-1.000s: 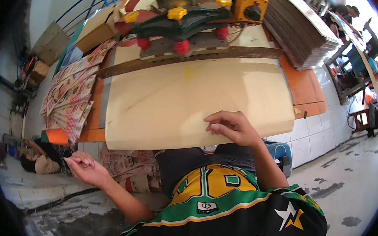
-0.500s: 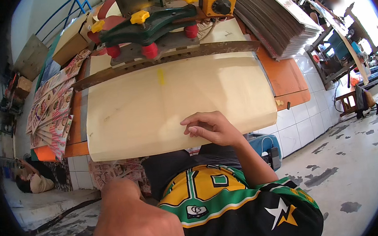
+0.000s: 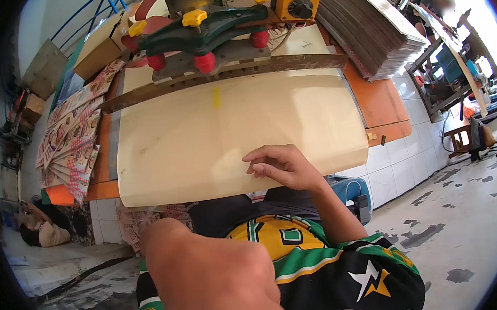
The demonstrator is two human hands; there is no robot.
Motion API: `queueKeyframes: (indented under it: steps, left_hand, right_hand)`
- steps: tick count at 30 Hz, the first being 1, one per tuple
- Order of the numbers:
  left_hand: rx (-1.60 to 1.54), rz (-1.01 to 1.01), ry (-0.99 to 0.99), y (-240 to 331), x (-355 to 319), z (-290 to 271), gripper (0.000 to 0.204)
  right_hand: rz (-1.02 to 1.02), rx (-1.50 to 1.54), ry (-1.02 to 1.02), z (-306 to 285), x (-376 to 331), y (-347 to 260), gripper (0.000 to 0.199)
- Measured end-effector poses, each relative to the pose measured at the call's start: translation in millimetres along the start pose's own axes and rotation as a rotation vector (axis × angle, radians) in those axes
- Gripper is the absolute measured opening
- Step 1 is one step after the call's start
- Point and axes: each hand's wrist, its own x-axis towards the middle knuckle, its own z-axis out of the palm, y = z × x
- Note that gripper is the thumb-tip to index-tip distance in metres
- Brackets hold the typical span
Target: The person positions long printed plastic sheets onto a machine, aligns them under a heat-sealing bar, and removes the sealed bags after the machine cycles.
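While the right hand rests open, fingers curled, on the cream cardboard sheet lying flat on the orange table under the green-and-red press, left hand looms blurred nr camera, grip prob. unreadable.

Orange bench, big cream sheet flat on it (overhangs front), printed cards left

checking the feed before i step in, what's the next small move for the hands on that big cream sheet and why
Probably slide the cream sheet forward under the machine's bar. The right hand lies flat on the sheet's near edge, the far edge sits at the bar, and the left hand is off the sheet, close to the camera, holding nothing visible.
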Motion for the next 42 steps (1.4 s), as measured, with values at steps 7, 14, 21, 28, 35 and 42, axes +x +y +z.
queueKeyframes:
  steps: [7,14,21,28,35,42]
  left_hand:
    - [0.200,-0.346,-0.151,15,7,-8,0.081]
    - [-0.037,-0.323,0.120,-43,-29,58,0.076]
    - [-0.446,-0.095,0.218,-46,-54,84,0.068]
    - [-0.709,0.284,0.078,-48,-99,85,0.027]
    - [-0.375,-0.042,0.383,-43,-126,71,0.045]
    - [-0.189,-0.262,0.643,-25,-138,76,0.038]
  right_hand:
    - [-0.025,0.033,-0.028,5,3,-8,0.028]
    - [-0.010,0.307,0.006,-16,-5,-17,0.029]
    - [-0.186,0.292,0.494,-94,-7,-76,0.042]
    - [-0.232,0.360,0.938,-223,4,-103,0.051]
    - [-0.150,0.384,0.896,-263,21,-116,0.056]
    - [-0.199,0.401,0.958,-267,38,-127,0.050]
